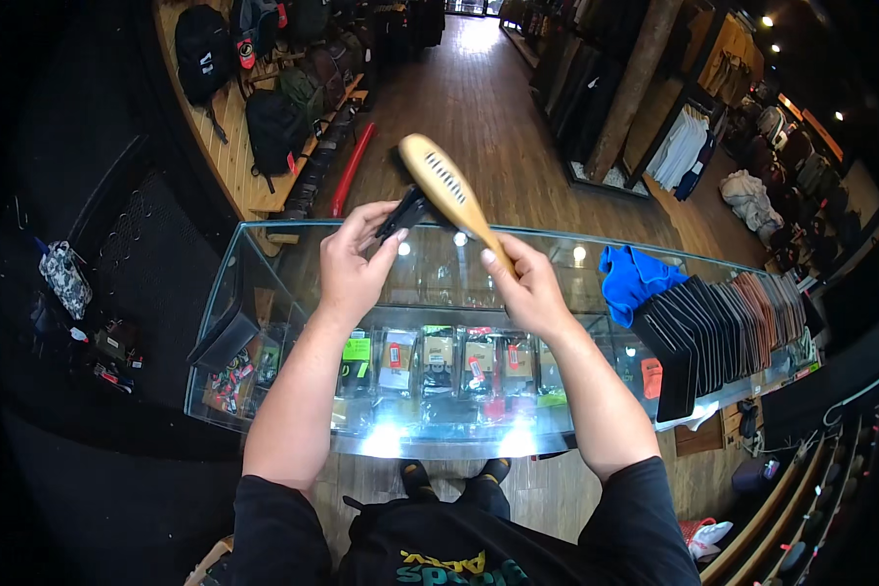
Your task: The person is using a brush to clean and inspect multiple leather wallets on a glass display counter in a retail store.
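Above a glass display counter (410, 293), my right hand (531, 286) grips the handle of a wooden brush (447, 187) that bears writing on its back. The brush tilts up to the left, and its bristle side faces away from me. My left hand (359, 256) pinches a small black item (409, 212), perhaps a wallet, between thumb and fingers. That item lies against or just under the brush head; whether they touch is hard to tell.
On the counter's right stands a long row of wallets (703, 337) beside a crumpled blue cloth (637, 278). A dark case (227, 329) sits at its left end. Packaged goods (438, 359) lie inside the glass. Backpacks (275, 128) hang beyond, left.
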### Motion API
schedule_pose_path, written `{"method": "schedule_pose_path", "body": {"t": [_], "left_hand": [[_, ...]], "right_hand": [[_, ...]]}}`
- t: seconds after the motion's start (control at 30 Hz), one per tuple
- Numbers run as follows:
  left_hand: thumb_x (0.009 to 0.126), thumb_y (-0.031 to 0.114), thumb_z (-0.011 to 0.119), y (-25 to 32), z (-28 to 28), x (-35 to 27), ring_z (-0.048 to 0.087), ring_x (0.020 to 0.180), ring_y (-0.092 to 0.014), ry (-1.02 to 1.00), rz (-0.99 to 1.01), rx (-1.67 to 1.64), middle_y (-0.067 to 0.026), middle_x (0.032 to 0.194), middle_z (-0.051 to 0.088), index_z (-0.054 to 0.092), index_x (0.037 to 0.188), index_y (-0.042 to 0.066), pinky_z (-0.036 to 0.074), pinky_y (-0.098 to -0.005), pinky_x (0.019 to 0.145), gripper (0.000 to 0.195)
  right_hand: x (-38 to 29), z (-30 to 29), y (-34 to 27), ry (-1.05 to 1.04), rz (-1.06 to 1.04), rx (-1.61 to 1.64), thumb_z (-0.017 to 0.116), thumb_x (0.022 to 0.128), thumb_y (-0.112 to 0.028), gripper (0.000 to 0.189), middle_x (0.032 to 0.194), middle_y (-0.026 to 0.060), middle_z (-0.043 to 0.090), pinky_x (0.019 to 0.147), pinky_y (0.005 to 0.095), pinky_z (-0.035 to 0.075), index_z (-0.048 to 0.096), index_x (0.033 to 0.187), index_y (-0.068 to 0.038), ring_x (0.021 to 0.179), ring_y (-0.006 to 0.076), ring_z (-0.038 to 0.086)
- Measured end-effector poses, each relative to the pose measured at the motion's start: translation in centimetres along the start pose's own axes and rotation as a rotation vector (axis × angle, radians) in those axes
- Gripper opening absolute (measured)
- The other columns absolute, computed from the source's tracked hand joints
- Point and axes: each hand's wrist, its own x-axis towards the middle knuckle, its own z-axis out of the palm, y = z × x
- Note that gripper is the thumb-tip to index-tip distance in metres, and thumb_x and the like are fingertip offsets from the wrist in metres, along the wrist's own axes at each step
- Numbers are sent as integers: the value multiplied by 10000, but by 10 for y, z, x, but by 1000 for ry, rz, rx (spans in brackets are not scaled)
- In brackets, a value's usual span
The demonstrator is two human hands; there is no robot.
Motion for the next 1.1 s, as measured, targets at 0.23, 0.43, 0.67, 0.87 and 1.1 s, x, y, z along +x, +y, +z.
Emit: {"method": "schedule_pose_path", "body": {"t": [0.23, 0.43, 0.67, 0.87, 1.1], "left_hand": [[1006, -66, 746, 11, -7, -2, 752, 1212, -189, 67, 217, 247, -144, 1325, 788, 702, 1371, -58, 584, -325, 1067, 368], [981, -10, 788, 7, -7, 0, 811, 1101, -224, 86, 307, 309, -161, 1236, 820, 741, 1344, 6, 616, -313, 959, 366], [1036, 21, 764, 5, -2, 3, 761, 1130, -174, 212, 123, -18, -150, 1272, 768, 594, 1474, -9, 615, -294, 955, 471], [1074, 36, 700, 7, 3, 3, 749, 1170, -204, 183, -269, -393, -161, 1258, 745, 340, 1701, 119, 661, -348, 955, 727], [1096, 93, 630, 13, 18, -13, 715, 1191, -197, -43, -523, -659, -71, 1194, 674, 195, 1786, 260, 660, -442, 1014, 832]], "right_hand": [[1, 1, -1, -2, -6, 84, 639, 1162, -255, 343, 830, -94, 520, 626, 249, 367, 703, 1374, 6, 754, 19, 443], [14, -17, 33, 177, 95, -297, 649, 1162, -282, 292, 780, -104, 469, 612, 267, 341, 726, 1215, -5, 721, 28, 404], [8, -19, 29, 65, 77, -744, 702, 1082, -308, 317, 972, 213, 783, 811, 496, 575, 767, 1253, -49, 931, 404, 762], [6, -9, 25, -166, -66, -718, 717, 1052, -352, 342, 1084, 192, 777, 1005, 531, 529, 790, 1209, -57, 1117, 414, 701], [1, -4, 20, -53, -79, -522, 956, 820, -551, 1265, 1352, 224, 680, 1119, 478, 535, 255, 1773, -103, 1251, 350, 699]]}}
